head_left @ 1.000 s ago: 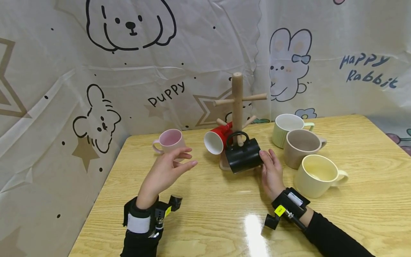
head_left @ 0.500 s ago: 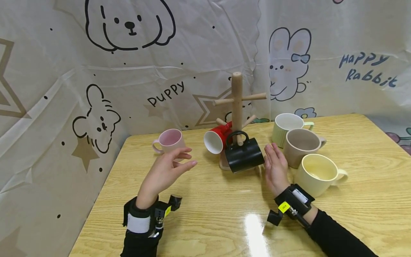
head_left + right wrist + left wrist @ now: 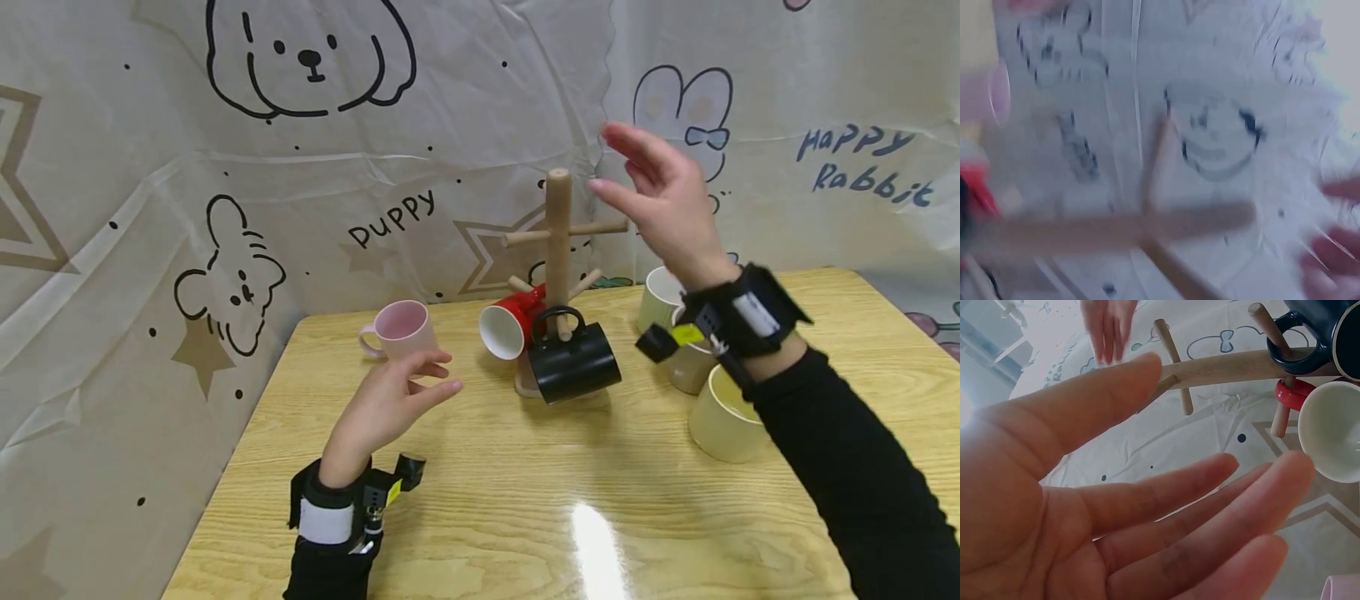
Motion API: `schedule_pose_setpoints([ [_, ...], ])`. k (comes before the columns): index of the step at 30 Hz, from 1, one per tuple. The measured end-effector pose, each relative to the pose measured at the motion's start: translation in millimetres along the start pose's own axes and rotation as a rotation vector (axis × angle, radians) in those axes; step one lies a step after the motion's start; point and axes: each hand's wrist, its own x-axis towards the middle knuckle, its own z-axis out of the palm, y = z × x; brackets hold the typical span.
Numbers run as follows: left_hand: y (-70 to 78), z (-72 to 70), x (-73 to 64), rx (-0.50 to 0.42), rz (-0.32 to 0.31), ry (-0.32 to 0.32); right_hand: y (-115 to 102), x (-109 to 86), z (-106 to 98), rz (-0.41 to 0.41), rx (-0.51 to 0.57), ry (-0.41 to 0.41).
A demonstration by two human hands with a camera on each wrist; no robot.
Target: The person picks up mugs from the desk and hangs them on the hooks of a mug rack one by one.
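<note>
A black mug (image 3: 576,367) hangs by its handle from a lower peg of a wooden mug tree (image 3: 558,250), tilted, its base toward the right. Left of it a red mug (image 3: 506,327) with a white inside hangs on another low peg. My right hand (image 3: 667,200) is raised beside the top of the tree, fingers loosely bent and holding nothing. In the right wrist view the wooden post (image 3: 1197,224) is blurred. My left hand (image 3: 393,400) hovers over the table in front of a pink mug (image 3: 402,327), fingers apart, nothing between them.
At the right stand a pale green mug (image 3: 658,296), a taupe mug (image 3: 688,367) and a yellow mug (image 3: 723,425), partly covered by my right arm. The upper pegs (image 3: 600,227) of the tree bear no mugs. A printed cloth (image 3: 300,183) hangs behind the table.
My right hand has come away from the black mug and risen to the height of the tree's top. The black mug stays on its peg. My left hand keeps its place.
</note>
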Motion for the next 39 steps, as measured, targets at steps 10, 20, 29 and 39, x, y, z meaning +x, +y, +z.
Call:
schedule_pose_setpoints([
  [10,0.8,1.1,-0.4,0.017,-0.007,-0.034,24,74.2,-13,0.135,-0.261,-0.815],
  [20,-0.7,3.5,0.3,0.022,-0.011,-0.048,39,71.6,-11,0.063,-0.218,-0.709],
  [29,0.4,2.7,0.5,0.046,-0.021,-0.052,31,54.7,-3,0.042,-0.258,-0.489],
  [39,-0.2,3.3,1.6,0.048,-0.020,-0.054,16,41.5,9,0.044,-0.599,-0.211],
])
